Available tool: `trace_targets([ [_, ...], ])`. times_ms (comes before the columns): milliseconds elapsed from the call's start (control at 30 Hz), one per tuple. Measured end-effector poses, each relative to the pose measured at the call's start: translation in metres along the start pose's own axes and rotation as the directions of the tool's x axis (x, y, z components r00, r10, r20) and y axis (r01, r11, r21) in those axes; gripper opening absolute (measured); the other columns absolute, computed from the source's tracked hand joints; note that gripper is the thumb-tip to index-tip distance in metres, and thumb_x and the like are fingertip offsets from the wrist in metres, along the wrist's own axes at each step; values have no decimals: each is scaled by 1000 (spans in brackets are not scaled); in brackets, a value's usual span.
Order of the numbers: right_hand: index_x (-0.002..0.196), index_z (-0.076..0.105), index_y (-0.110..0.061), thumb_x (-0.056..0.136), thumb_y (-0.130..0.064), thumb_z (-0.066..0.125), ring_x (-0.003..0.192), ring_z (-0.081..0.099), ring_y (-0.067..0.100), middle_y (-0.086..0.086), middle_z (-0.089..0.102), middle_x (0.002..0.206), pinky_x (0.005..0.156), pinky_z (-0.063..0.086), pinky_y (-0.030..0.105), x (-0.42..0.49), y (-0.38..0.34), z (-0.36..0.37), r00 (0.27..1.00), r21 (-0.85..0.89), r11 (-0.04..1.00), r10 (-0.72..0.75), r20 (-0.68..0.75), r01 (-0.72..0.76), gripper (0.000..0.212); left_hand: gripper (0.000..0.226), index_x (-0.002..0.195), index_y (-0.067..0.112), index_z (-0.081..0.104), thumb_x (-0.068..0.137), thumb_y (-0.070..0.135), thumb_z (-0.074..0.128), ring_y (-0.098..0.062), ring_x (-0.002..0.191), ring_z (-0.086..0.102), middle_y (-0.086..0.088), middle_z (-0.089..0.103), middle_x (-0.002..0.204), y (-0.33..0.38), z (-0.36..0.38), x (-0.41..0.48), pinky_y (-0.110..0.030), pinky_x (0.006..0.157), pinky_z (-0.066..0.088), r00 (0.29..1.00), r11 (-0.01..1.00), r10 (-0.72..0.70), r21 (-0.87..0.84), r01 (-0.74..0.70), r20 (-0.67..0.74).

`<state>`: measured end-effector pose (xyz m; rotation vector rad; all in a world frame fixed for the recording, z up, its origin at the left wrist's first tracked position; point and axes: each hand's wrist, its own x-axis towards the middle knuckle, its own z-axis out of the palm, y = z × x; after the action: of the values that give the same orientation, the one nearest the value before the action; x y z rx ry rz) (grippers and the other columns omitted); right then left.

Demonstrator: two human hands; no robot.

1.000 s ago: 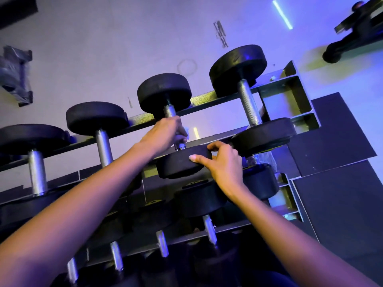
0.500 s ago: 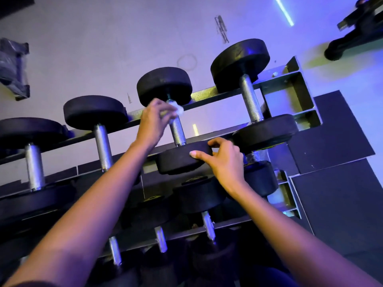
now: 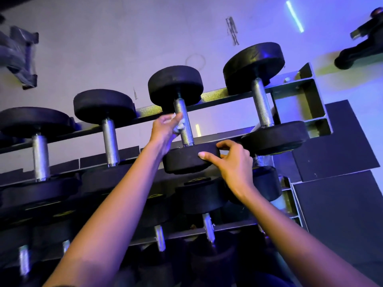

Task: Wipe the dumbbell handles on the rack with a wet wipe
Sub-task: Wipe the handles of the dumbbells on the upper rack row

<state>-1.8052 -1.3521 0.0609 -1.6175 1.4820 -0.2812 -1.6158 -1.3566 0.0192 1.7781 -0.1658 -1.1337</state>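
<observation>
Dumbbell (image 3: 187,160), third from the left on the top tier of a metal rack (image 3: 306,96), lies across the two rails, a round black head at each end. Its handle (image 3: 185,129), bare knurled steel, runs between the heads. No writing can be read on either head.

The left hand (image 3: 162,131) has its grip closed on a small white wipe (image 3: 179,126), bunched in the fingers. The wipe is set against the left side of the handle, about midway along. The right hand (image 3: 233,162) clamps the dumbbell by its near head, thumb laid along the rim and fingers curled over the upper edge.

Three other dumbbells (image 3: 109,139) share the tier, two to the left and one to the right. Each has the same black heads and grey knurled handle.

On the tier below, lower dumbbells (image 3: 204,195) sit in shadow. Their heads carry small yellow labels (image 3: 154,196) too dim to read. A dark scribble (image 3: 232,31) on the pale backdrop behind the rack is also illegible. Blue-violet light tints the steel and both forearms.
</observation>
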Motion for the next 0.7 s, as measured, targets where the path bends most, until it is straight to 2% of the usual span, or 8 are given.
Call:
trace_targets([
  [100,111,64,-14,66,-57,74,107,59,23,4,67,109,86,47,36,0,2,1,1000,16,1000,-1,-7,1,63,28,89,6,61,91,34,57,-24,82,52,-13,58,86,-6,-8,-3,-40,83,47,986,974,-102,216,72,129],
  [233,111,64,-14,67,-56,74,109,58,20,3,67,110,81,40,28,-1,3,3,1000,24,1000,-3,-14,4,62,9,92,2,62,90,10,59,-28,87,55,-12,61,86,3,3,12,-32,76,46,996,983,72,-170,-64,43],
  [300,111,64,-14,68,-55,74,109,58,19,2,67,110,77,35,25,0,3,3,1000,21,1000,-5,-12,6,60,27,109,-1,60,92,19,57,-27,97,55,-14,62,100,-4,4,19,-31,89,45,998,974,42,-224,-29,53],
  [333,111,64,-15,67,-55,74,108,58,19,2,67,110,77,35,25,0,4,3,1000,27,1000,-7,-12,7,60,39,117,-1,57,94,30,53,-27,100,55,-16,62,108,-9,2,21,-31,92,45,997,992,-2,-126,12,82],
  [400,110,65,-15,67,-56,74,108,58,20,2,67,109,78,36,28,1,4,2,1000,36,999,-10,-13,10,60,53,120,3,57,95,47,42,-25,95,54,-17,62,116,-16,-6,21,-24,78,48,980,982,-131,153,108,149],
  [467,110,64,-15,67,-55,74,109,58,20,3,67,109,78,37,28,0,5,3,1000,34,999,-13,-13,13,60,48,108,-1,58,98,41,37,-26,86,47,-21,61,109,-14,-7,25,-24,69,43,976,987,-144,98,129,162],
  [600,111,64,-15,68,-56,73,110,57,21,2,66,110,77,35,27,1,5,4,1000,29,1000,-2,-12,3,61,47,67,3,52,102,25,31,-24,64,54,-18,59,72,15,19,24,-33,62,47,998,923,-40,-381,56,50],
  [700,111,64,-16,67,-57,74,110,57,22,3,66,111,78,36,30,2,7,5,1000,30,1000,2,-8,-2,61,55,56,10,46,101,37,29,-23,67,58,-18,58,84,7,13,18,-26,56,49,985,941,-63,-319,113,161],
])
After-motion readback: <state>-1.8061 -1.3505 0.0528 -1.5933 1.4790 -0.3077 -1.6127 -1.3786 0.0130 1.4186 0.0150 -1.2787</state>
